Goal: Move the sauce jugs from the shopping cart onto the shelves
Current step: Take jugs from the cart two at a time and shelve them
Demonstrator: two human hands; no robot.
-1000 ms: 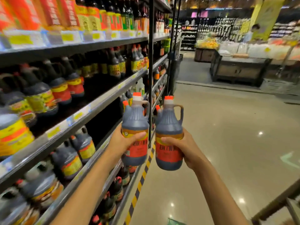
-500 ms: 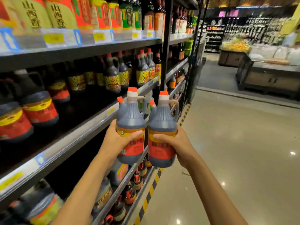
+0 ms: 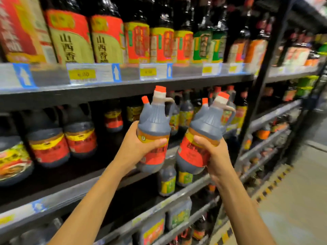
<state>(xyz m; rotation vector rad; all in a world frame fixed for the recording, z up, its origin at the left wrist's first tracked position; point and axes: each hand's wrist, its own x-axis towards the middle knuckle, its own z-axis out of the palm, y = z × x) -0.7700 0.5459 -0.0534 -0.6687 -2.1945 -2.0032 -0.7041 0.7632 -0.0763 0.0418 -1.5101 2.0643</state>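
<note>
Right now my hands, left (image 3: 139, 147) and right (image 3: 215, 152), each grip a sauce jug (image 3: 154, 124) (image 3: 203, 131) before the shelves (image 3: 123, 89)

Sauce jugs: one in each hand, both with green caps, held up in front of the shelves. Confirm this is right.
Wrong on colour: the head view shows orange-red caps, not green. Otherwise right: left hand holds the left sauce jug, right hand the right sauce jug, before the shelves.
</note>
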